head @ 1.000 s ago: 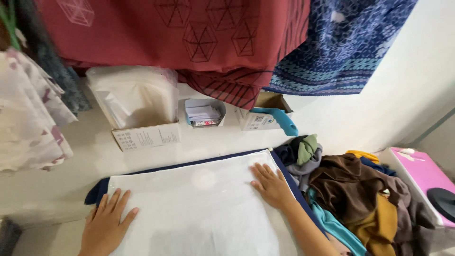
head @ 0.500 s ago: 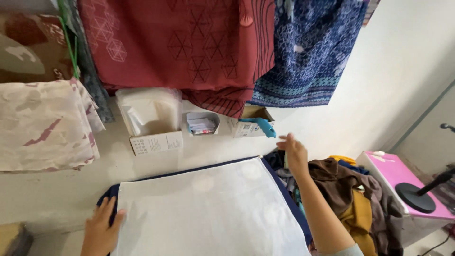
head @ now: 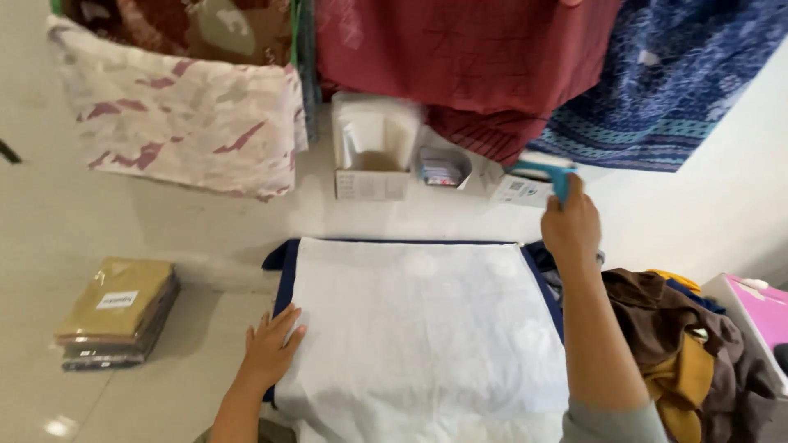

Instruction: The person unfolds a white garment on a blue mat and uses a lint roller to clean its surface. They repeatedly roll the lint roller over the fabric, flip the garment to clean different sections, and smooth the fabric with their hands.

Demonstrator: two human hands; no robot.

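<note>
the left hand (head: 269,349) lay flat, fingers spread, on the left edge of a white sheet (head: 423,328) that was spread over a dark blue cloth (head: 283,258), whose border showed along the top and sides. the sheet sat in the middle of the pale worktop (head: 164,238), straight in front of the person.

the right hand (head: 570,226) was up and away from the sheet, past its far right corner, with the fingers closed around a teal object (head: 552,174); it was too blurred to tell what kind of thing it was. it sat just beside a small white carton (head: 515,189) near the wall.

left of that stood a small tub of little packets (head: 443,166), and next to it an open white box with clear bags (head: 376,152) standing in it. above them hung a dark red cloth (head: 468,57) and a blue patterned cloth (head: 665,90); further left hung a pale cloth with pink marks (head: 185,123).

on the left of the worktop, well apart from the sheet, lay a stack of folded fabrics in wrap (head: 119,312), the top one mustard coloured. to the right of the sheet was a loose heap of brown and yellow clothes (head: 681,344), and beyond it a pink box (head: 759,308) at the edge.
</note>
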